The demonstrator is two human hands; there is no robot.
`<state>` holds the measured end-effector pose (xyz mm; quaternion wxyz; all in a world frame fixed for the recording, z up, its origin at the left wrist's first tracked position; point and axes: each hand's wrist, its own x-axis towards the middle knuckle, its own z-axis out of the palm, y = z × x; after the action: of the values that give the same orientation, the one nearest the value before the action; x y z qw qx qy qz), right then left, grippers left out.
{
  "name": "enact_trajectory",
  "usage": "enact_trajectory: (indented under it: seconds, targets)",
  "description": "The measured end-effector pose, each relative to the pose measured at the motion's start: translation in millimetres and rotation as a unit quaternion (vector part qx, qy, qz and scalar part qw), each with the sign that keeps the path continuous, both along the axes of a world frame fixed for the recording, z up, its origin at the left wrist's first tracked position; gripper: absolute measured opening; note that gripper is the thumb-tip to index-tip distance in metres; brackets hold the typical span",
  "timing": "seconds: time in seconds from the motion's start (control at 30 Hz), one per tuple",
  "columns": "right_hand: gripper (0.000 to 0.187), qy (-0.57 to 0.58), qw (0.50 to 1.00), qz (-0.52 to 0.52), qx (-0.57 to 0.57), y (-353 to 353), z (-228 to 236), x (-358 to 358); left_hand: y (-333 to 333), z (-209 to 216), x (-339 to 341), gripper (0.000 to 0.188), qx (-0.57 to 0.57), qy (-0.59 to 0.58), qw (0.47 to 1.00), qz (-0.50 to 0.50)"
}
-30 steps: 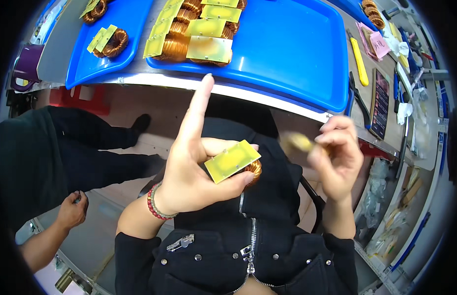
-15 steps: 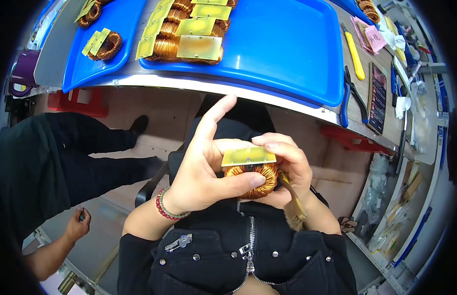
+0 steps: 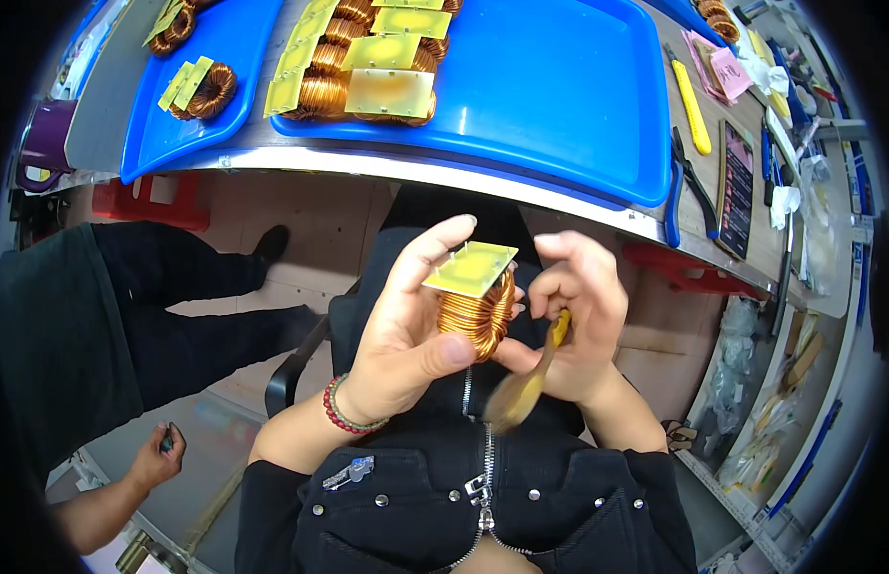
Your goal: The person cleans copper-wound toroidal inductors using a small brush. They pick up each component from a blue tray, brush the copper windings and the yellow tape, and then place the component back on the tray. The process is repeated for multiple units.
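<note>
In front of my chest, my left hand [image 3: 396,325] grips a copper-wound toroid coil [image 3: 475,318]. A flat yellow-green board [image 3: 471,268] sits on top of the coil, tilted, with thin pins standing up at one edge. My right hand [image 3: 588,330] holds a small brush [image 3: 532,383] by its yellow handle. The brush's bristle end hangs down to the left and is slightly blurred. The right fingertips are close to the coil's right side; whether they touch it I cannot tell.
Several board-topped coils [image 3: 322,96] fill the left part of a large blue tray [image 3: 559,105]. A smaller blue tray [image 3: 176,148] holds more coils. At right lie a yellow cutter knife [image 3: 691,110], pliers [image 3: 688,191] and a phone [image 3: 735,191]. Another person's hand [image 3: 157,457] is at lower left.
The coil has turned and tilted in my left hand, its board now angled. My right hand has drawn away from the board, and the brush has swung leftward below the coil.
</note>
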<state>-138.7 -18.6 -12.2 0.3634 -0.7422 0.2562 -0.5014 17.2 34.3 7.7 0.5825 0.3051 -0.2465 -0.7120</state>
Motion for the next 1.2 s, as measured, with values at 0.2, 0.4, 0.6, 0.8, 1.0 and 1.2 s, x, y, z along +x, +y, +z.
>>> enact_trajectory:
  seconds: [0.2,0.4,0.6,0.8,1.0,1.2]
  targets:
    - [0.086,-0.08,0.956,0.113,0.258,8.2,-5.3,-1.9,0.7,-6.2,-1.3,0.093,0.004,0.06,0.998,-0.02]
    - [0.07,-0.052,0.974,0.108,0.193,2.9,-5.4,-3.5,1.5,-8.5,0.4,0.086,-0.027,0.068,0.997,-0.027]
    - [0.067,-0.089,0.977,0.103,0.165,1.0,-6.9,-2.6,4.7,-9.8,2.8,0.071,-0.058,0.097,0.993,-0.027]
    - [0.07,-0.043,0.99,0.075,0.108,2.1,-10.5,-2.5,5.7,0.1,-3.2,0.065,-0.042,-0.025,0.998,0.028]
    - [0.054,0.005,1.0,0.013,-0.001,-0.8,-0.6,7.2,2.1,-1.6,4.8,0.084,-0.105,-0.24,0.964,0.04]
    - [0.055,0.006,0.997,-0.016,0.075,-2.5,12.7,-2.1,-0.4,0.7,11.1,0.077,0.01,0.024,1.0,-0.005]
